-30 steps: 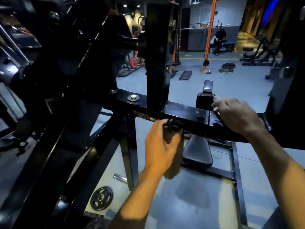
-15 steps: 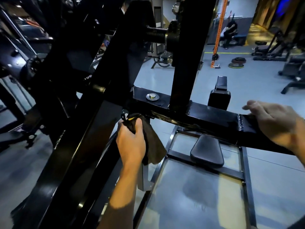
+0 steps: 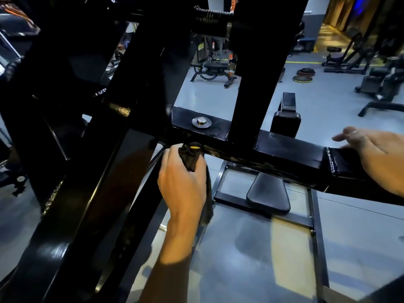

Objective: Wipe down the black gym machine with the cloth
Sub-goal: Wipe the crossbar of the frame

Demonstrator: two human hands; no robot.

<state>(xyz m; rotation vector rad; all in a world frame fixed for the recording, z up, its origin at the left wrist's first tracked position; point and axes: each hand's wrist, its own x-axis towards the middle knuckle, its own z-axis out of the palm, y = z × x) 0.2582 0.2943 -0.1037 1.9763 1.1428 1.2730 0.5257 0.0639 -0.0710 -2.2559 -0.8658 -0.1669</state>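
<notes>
Black gym machine [image 3: 290, 149]: glossy painted steel frame w/ horizontal crossbeam, upright post, silver bolt [image 3: 201, 122] on top. Cloth [image 3: 192, 158] is dark, bunched, pressed to beam's near face by the slanted strut, tail hanging below. Left hand [image 3: 181, 184] fingers curled round cloth. Right hand [image 3: 380, 154] rests on beam's right end, fingers straight-ish, holding nothing. Black seat pad [image 3: 267, 194] below.

A pale grey glossy floor [image 3: 251, 254] runs back into the gym, crossed far off by a yellow line [image 3: 303, 62]. A stack of weight plates [image 3: 304, 75] lies on it, with an adjustable bench [image 3: 213, 69] to their left and dark machines [image 3: 380, 84] at the right. Behind them stands a grey wall [image 3: 311, 22], and a warmly lit corridor [image 3: 328, 33] with a blue glow above opens at the upper right.
</notes>
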